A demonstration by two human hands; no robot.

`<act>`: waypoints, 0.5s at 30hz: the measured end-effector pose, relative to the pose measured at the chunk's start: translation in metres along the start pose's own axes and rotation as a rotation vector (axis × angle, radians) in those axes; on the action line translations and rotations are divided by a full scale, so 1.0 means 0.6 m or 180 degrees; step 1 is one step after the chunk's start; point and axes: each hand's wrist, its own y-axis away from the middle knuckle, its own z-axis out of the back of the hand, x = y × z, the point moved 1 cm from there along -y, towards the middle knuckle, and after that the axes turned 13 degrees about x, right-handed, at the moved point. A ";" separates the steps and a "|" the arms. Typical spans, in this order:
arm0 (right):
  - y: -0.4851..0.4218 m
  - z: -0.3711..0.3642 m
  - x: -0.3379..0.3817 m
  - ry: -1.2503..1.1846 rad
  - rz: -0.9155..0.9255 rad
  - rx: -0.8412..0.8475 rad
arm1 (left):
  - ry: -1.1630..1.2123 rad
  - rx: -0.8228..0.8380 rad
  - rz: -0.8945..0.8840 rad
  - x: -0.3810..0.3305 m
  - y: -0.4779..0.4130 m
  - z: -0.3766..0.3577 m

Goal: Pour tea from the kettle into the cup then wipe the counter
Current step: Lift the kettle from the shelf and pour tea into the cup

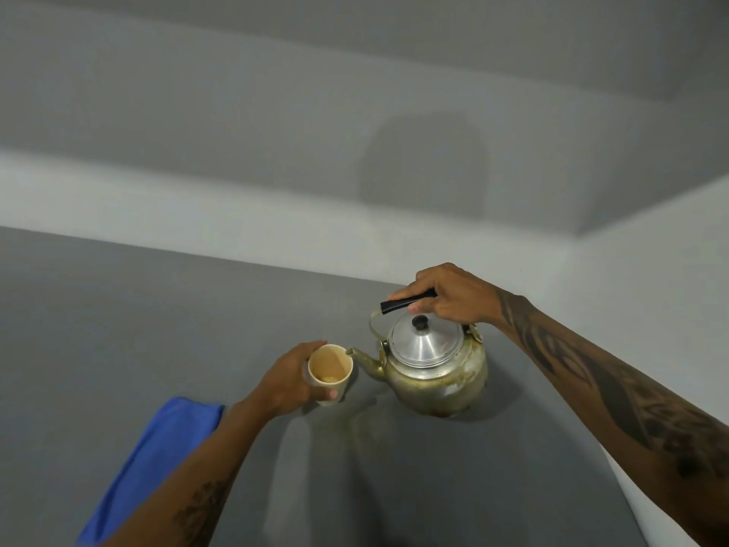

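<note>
Inspector A: Position of the kettle (436,367)?

Inspector B: It is over the grey counter (118,329), right of centre, tipped slightly toward its spout (365,359). The lid (425,341) is seated. The body shows brownish staining.

Inspector A: Grip on it?

Inspector B: The right hand (449,296) is closed around the black handle (406,301), thumb underneath, directly above the lid.

Inspector A: And the cup (330,373)?

Inspector B: Just left of the kettle, with the spout tip at its rim. The left hand (294,379) wraps its far and lower side, thumb across the front. A little pale brown liquid lies at the bottom; the inner wall is stained. Whether the cup's base touches the counter cannot be told.

Inspector A: Counter condition?

Inspector B: A faint yellowish smear (355,424) lies below the cup and spout.

Inspector A: Other items?

Inspector B: A folded blue cloth (157,459) lies at lower left, partly beneath the left forearm, well apart from the kettle.
</note>
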 end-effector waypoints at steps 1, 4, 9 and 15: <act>0.000 0.000 0.003 0.0020 -0.0014 0.0024 | 0.0023 -0.0005 -0.0021 0.002 -0.001 0.000; 0.001 0.001 0.012 0.0120 -0.0029 0.0097 | 0.0029 0.0069 -0.0066 0.006 -0.004 0.001; 0.000 0.005 0.026 0.0253 -0.0050 0.0169 | -0.0017 0.0141 -0.0117 0.005 -0.003 0.002; -0.001 0.016 0.045 0.0447 -0.0059 0.0223 | -0.0022 0.0160 -0.0122 0.005 -0.003 0.003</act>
